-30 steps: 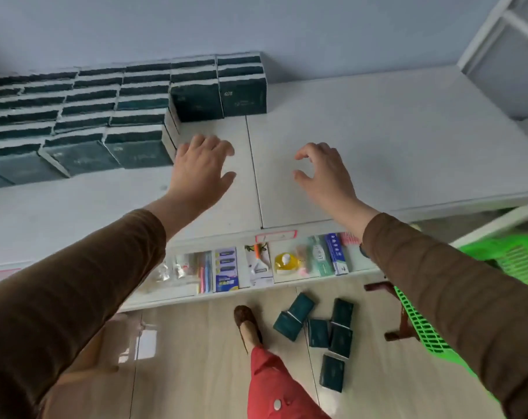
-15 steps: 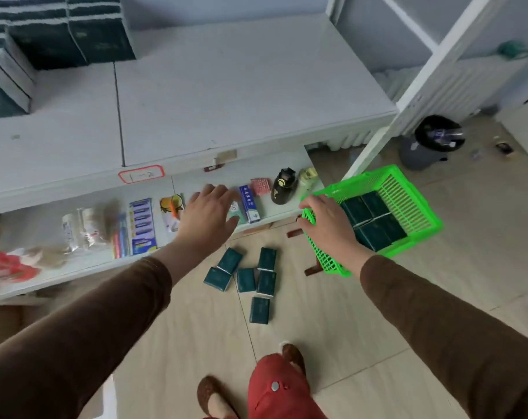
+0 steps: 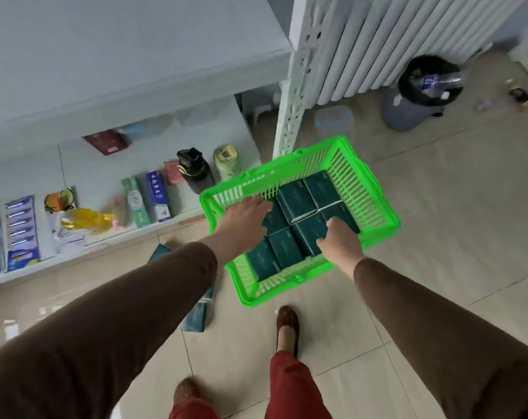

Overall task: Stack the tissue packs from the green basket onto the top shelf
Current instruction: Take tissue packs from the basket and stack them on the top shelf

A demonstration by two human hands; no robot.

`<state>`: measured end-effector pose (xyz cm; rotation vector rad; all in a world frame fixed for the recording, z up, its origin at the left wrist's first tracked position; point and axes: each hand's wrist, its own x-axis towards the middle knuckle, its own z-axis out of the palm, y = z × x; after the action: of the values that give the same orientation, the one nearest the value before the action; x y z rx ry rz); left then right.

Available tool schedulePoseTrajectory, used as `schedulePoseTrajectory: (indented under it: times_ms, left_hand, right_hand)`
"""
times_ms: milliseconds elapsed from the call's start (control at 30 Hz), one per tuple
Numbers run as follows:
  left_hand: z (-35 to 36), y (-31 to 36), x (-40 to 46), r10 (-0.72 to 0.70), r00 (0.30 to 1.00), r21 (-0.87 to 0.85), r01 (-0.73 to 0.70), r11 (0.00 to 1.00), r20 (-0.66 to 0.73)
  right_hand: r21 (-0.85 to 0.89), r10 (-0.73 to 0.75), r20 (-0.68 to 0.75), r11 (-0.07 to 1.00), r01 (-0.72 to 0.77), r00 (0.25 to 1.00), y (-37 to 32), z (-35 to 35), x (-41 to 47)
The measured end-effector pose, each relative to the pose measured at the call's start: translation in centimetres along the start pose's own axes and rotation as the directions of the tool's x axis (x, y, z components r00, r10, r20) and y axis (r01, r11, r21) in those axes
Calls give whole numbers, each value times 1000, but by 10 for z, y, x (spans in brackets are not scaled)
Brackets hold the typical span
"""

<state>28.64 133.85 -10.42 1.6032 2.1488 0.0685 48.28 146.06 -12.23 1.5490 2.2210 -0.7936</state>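
Both your hands are down in the green basket [image 3: 374, 207]: left hand [image 3: 241, 225] spread flat over the dark tissue packs [image 3: 296, 198], right hand [image 3: 341, 240] curled onto one pack's edge

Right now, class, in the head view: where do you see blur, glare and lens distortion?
Head view: motion blur smears the lower-shelf goods and both sleeves; window glare streaks the floor tiles; wide-angle bending tilts the shelf post; the green basket and its tissue packs stay fairly sharp.
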Motion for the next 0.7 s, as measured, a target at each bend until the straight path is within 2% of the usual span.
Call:
schedulePoseTrajectory:
  times_ms: [167,333,467,567,700]
  left_hand:
    - [60,15,120,45,998,124,-51,991,52]
    - [104,20,202,98,988,337,-132,932,117]
    - [129,12,232,206,967,455,-253,854,151]
    - [133,7,244,255,953,519,-302,800,162]
    - [128,5,243,188,953,598,-296,745,236]
  right_hand:
    - [-89,92,82,992,-85,992,33,42,74]
    - [-178,66,54,982,-55,996,46,89,111]
    - [-255,43,1,966,-41,999,51,115,126]
    - [-273,63,85,961,-38,994,53,125,135]
    - [-310,137,138,946,-88,981,52,118,138]
